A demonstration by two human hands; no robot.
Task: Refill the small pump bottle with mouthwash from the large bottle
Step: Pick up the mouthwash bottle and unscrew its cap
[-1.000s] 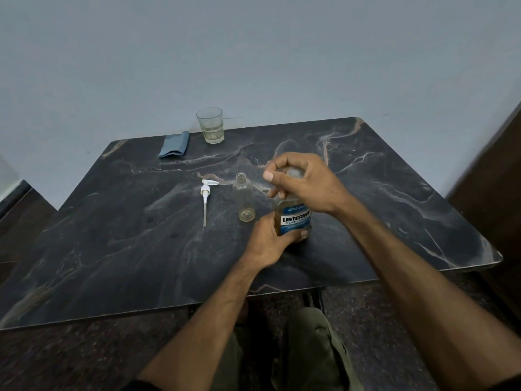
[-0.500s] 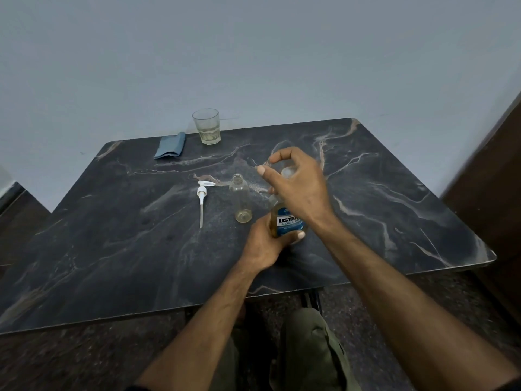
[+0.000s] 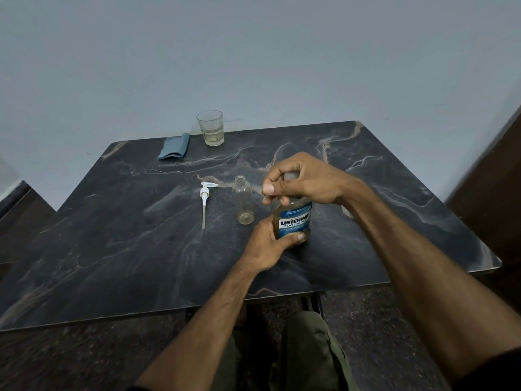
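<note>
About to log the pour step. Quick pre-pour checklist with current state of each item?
1. Small bottle open at the neck: ok, pump is off.
2. Small bottle upright on the table: ok.
3. Pump out of the pour path: ok, it lies flat to the left of the small bottle.
4. Listerine bottle steadied: ok, left hand grips its lower body.
5. Listerine cap off: cannot tell, right hand covers the top.
6. Glass and blue cloth clear of the work: ok, both sit at the far edge.
</note>
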